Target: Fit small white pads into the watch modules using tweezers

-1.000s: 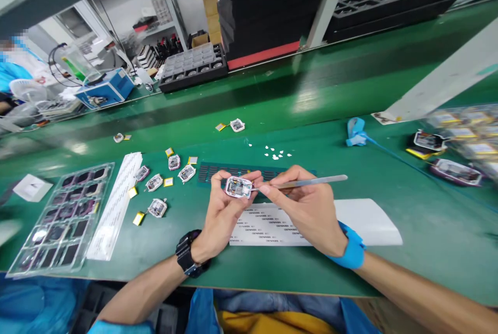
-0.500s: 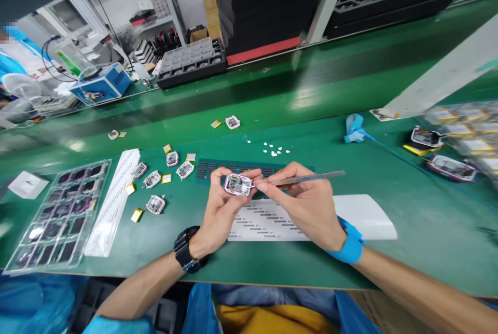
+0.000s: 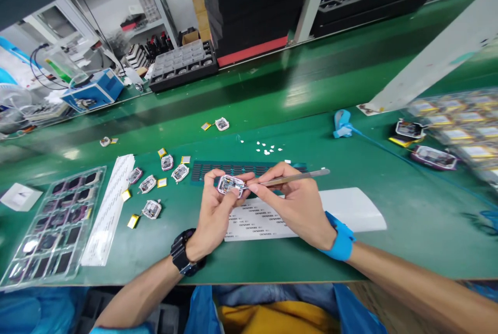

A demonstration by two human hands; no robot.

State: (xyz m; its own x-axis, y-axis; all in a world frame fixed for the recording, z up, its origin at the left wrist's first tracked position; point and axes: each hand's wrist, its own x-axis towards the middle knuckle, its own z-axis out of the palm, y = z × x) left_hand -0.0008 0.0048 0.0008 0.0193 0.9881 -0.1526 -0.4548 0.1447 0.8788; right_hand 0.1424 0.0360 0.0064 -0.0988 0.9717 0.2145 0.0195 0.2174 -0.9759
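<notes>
Left hand: raised a little above the worktop, fingers and thumb pinched on the edges of a small open watch case, its circuit side up; black wristwatch on that wrist.
Right hand: closed in a pen grip on metal tweezers; tweezer tip at the right edge of the watch case, handle pointing off to the right; blue wrist strap on that wrist.
Directly beneath both hands: a white label sheet with printed rows, lying flat; just beyond it a dark perforated mat, partly hidden by the fingers.
Left of the hands: several loose watch cases with small yellow batteries beside them, scattered; then a long white strip; then a clear blister tray of dark parts near the worktop's front edge.
Beyond the hands: small white scraps; one more case with battery farther back.
Right: a blue cord clip; blurred trays of parts at the frame edge.
Far side: a grey compartment tray; stacked black trays; a blue box-shaped device.
</notes>
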